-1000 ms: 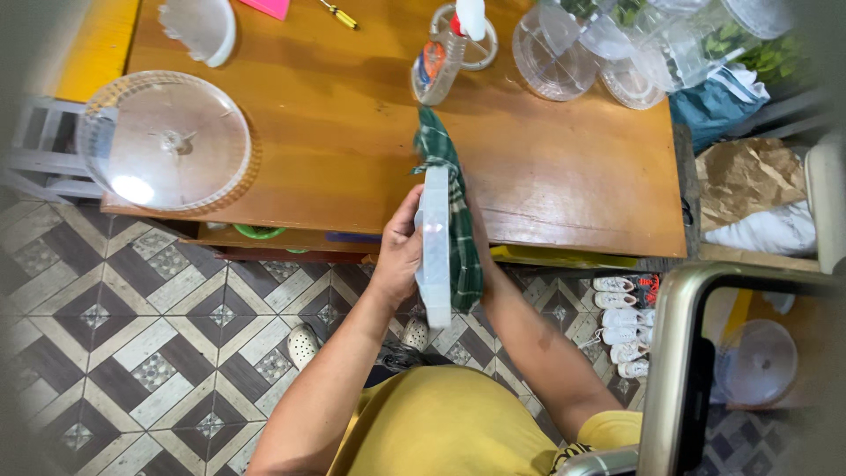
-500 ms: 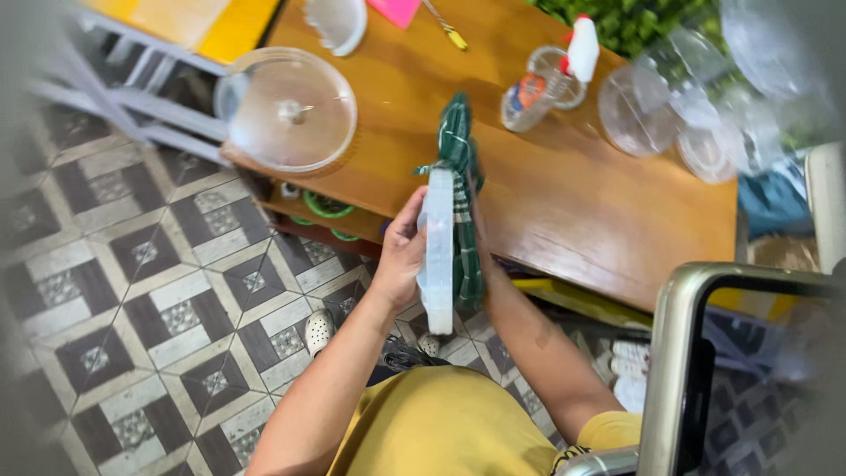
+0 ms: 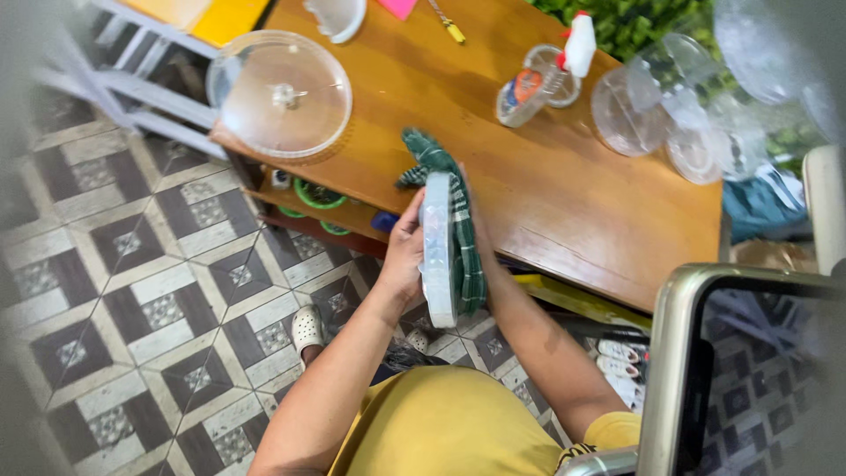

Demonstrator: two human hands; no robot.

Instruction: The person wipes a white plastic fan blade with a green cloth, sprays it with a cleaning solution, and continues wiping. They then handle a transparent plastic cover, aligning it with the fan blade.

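Green checked cloth (image 3: 463, 234) is pressed against the far face of a white round plate (image 3: 438, 249) that the person holds on edge, just off the near edge of the wooden tabletop (image 3: 564, 203). The left hand (image 3: 404, 256) has its fingers clamped on the plate's rim and near face; the right hand (image 3: 480, 236) is mostly hidden behind the cloth, so I cannot tell how its fingers sit. Compared with half a second ago, plate and cloth are held much the same, while the view has swung a little, showing more of the tabletop's far side. A spray bottle (image 3: 542, 75) with a white head and an orange-and-blue label lies near the far edge. A clear domed lid (image 3: 278, 95) overhangs the left corner. Clear plastic containers (image 3: 656, 110) crowd the right far corner.
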